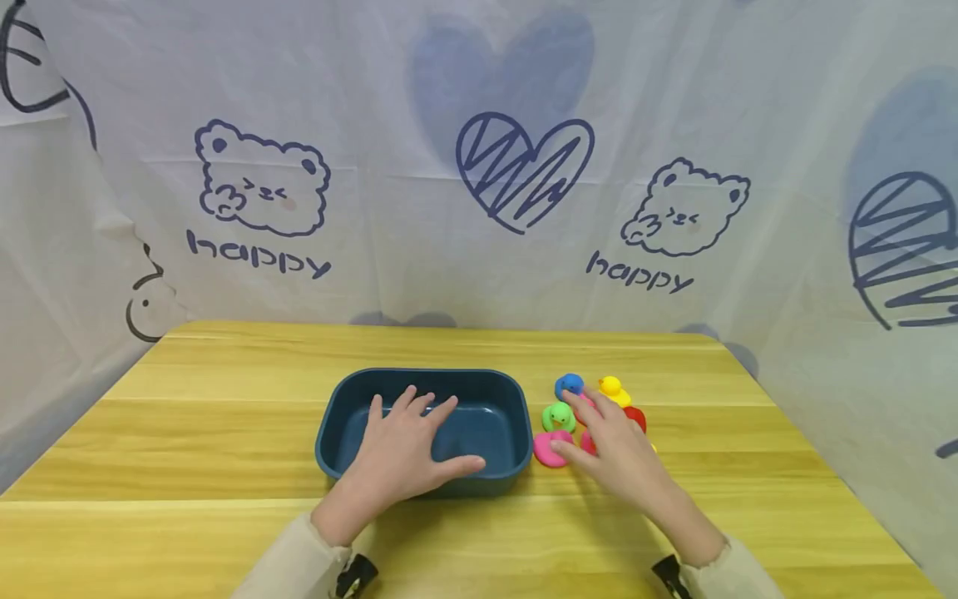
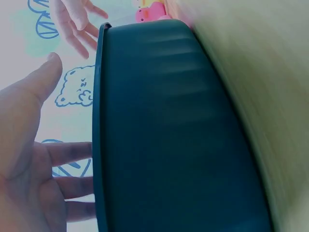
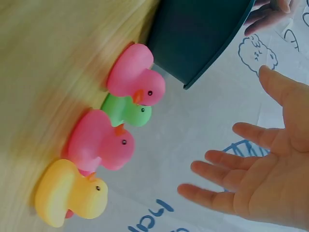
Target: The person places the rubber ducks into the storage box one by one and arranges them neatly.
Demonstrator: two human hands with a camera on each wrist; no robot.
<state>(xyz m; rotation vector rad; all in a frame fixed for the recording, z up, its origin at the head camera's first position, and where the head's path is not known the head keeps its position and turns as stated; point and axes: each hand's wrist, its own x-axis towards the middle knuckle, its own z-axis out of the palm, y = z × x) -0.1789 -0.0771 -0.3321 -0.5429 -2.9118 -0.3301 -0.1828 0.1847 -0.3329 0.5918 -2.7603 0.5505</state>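
Observation:
My left hand (image 1: 404,449) is spread over the dark blue rectangular basin (image 1: 490,433), fingers apart and holding nothing. Over a cluster of small rubber ducks hovers my right hand (image 1: 624,453), its fingers loosely extended and its palm bare in the right wrist view. Among the ducks are a blue duck (image 1: 569,385), a green duck (image 1: 558,418), a pink duck (image 1: 552,449), a yellow duck (image 1: 612,389) and a red duck (image 1: 636,418). The right hand partly hides several of them. In the right wrist view another yellow duck (image 3: 70,193) stands at the near end of the group.
The wooden table (image 1: 224,416) carries the basin in the middle, with the ducks close to its right side. Behind and beside the table hangs a white cloth (image 1: 389,208) printed with bears, hearts and the word "happy".

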